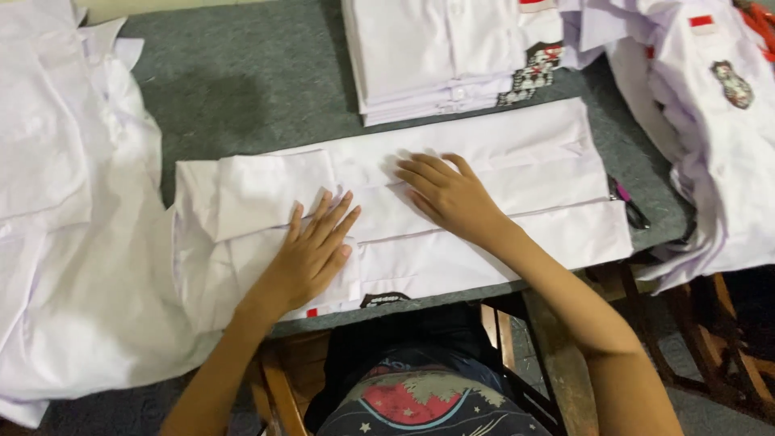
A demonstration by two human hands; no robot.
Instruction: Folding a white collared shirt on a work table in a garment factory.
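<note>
**Both palms flat on white shirt**

Loose white shirts [56, 242] heaped at left. Left hand [311, 246] open, fingers spread, pressing the folded sleeve of the white shirt [517, 186] lying across the grey table [242, 81]. Right hand [448, 194] open, flat on its middle. Folded stack [436, 48] behind; more shirts [710, 137] at right.

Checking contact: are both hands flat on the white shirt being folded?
Yes: left hand and right hand lie palm-down on the folded white shirt.
</note>
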